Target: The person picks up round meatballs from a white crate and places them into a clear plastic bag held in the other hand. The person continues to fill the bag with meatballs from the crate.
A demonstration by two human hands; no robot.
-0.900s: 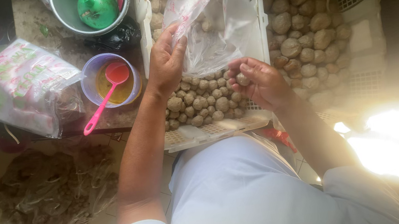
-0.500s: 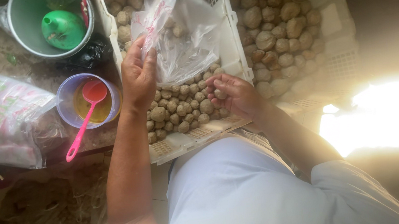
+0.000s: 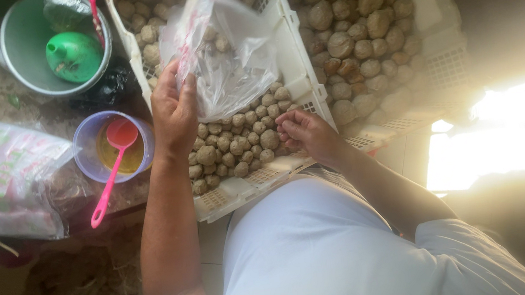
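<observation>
The right hand [image 3: 304,132] has moved lower among the brown balls [image 3: 242,143], fingers now curled.

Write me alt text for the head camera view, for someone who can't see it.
Seen from above, a person's left hand holds a clear plastic bag over a white crate of small brown balls, which the right hand reaches into. A second crate of larger balls sits alongside; a purple cup with a pink spoon stands on the counter.

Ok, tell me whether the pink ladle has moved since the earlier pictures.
No. The pink ladle sits as before in the purple bowl, head inside and handle leaning out over the same near-left rim.
</observation>
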